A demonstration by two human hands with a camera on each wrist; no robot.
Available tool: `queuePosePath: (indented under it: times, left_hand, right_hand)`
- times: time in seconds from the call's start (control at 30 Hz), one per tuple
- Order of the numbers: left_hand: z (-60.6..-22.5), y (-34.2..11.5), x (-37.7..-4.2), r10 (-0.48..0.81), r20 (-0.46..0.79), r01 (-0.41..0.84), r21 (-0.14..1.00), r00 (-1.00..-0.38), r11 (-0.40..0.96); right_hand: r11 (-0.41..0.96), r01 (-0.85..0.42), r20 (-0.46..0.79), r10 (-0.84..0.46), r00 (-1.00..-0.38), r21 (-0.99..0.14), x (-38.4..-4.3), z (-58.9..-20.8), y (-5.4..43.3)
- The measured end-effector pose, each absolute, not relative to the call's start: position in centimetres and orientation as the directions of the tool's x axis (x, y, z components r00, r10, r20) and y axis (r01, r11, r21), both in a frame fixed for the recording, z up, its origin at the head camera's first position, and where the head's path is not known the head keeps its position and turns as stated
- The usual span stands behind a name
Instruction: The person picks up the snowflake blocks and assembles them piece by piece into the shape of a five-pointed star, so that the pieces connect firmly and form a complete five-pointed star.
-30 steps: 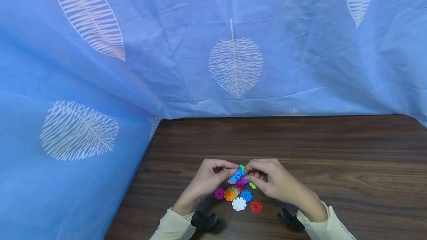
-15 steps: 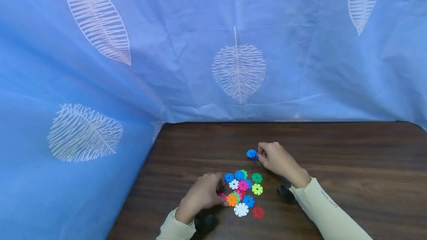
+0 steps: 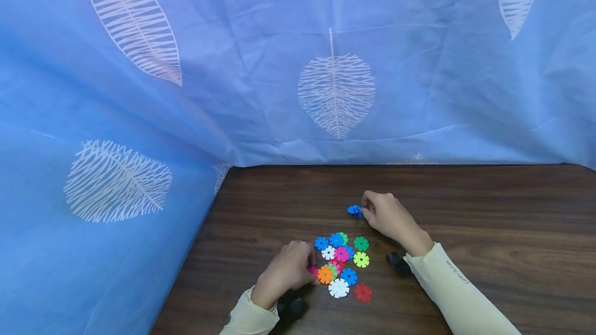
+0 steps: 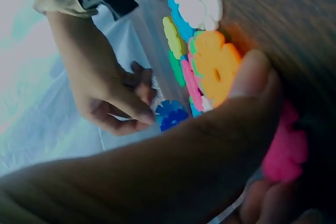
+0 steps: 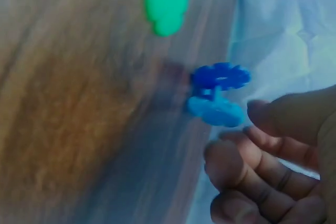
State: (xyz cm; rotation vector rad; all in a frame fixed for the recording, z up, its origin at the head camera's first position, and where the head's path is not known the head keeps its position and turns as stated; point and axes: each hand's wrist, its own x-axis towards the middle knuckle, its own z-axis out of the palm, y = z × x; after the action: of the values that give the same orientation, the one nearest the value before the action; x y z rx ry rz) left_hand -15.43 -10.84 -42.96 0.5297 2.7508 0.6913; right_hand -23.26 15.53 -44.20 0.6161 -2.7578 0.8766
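Note:
In the head view my left hand (image 3: 289, 269) is low at the pile's left side, thumb and fingers on either side of a magenta snowflake building disc (image 4: 286, 148). The thumb overlaps an orange snowflake disc (image 3: 325, 274) in the left wrist view. My right hand (image 3: 388, 217) is farther back, beside two interlocked blue snowflake discs (image 3: 355, 210). Seen from the right wrist, a dark blue disc (image 5: 221, 76) stands above a lighter blue one (image 5: 218, 111). Thumb and forefinger are parted there, their tips right beside the lighter disc's edge.
Several loose snowflake discs lie between the hands, among them a white one (image 3: 339, 288), a red one (image 3: 363, 292), a yellow-green one (image 3: 361, 259) and a green one (image 3: 361, 243). A blue leaf-print cloth (image 3: 261, 92) hangs behind the dark wooden table (image 3: 493, 221).
Both hands worked together over the pile, then separated. The right hand carried the joined blue discs back and right; the left went down to the magenta disc. In the last half second little moved.

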Motion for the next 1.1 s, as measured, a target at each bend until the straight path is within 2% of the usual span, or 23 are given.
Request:
queuePosePath:
  times: [0.1,0.23,0.4,0.5,0.63,0.93,1.03,1.1]
  left_hand:
    - [-42.9,-11.1,-15.3,0.390,-0.166,0.272,0.479,-0.905,0.835]
    - [-42.7,-11.6,-15.3,0.404,-0.149,0.291,0.481,-0.903,0.827]
    - [-42.0,-11.8,-15.6,0.447,-0.079,0.269,0.701,-0.891,0.660]
    - [-41.4,-11.8,-15.7,0.472,-0.024,0.252,0.821,-0.882,0.513]
    - [-40.6,-11.7,-15.6,0.478,0.019,0.218,0.905,-0.878,0.366]
    - [-39.9,-11.8,-15.9,0.495,0.062,0.129,0.986,-0.867,0.103]
    - [-40.0,-11.7,-16.0,0.514,0.032,0.067,0.997,-0.857,0.049]
    - [-40.1,-11.7,-16.0,0.517,0.016,0.038,0.999,-0.856,0.031]
  right_hand:
    - [0.731,-0.440,0.285,-0.336,-0.898,-0.521,-22.5,-44.0,15.4]
    - [0.653,-0.473,0.199,-0.451,-0.870,-0.591,-21.5,-43.6,15.3]
    - [0.608,-0.458,0.039,-0.575,-0.818,-0.649,-20.5,-43.4,15.0]
    - [0.622,-0.431,-0.013,-0.579,-0.815,-0.654,-20.1,-43.6,14.9]
    - [0.635,-0.391,-0.044,-0.557,-0.829,-0.667,-19.7,-44.0,14.8]
    - [0.633,-0.373,-0.030,-0.531,-0.847,-0.678,-19.4,-44.2,15.0]
    - [0.581,-0.408,0.026,-0.553,-0.833,-0.704,-19.1,-43.7,15.0]
    - [0.510,-0.469,0.129,-0.567,-0.814,-0.721,-18.8,-42.9,14.7]
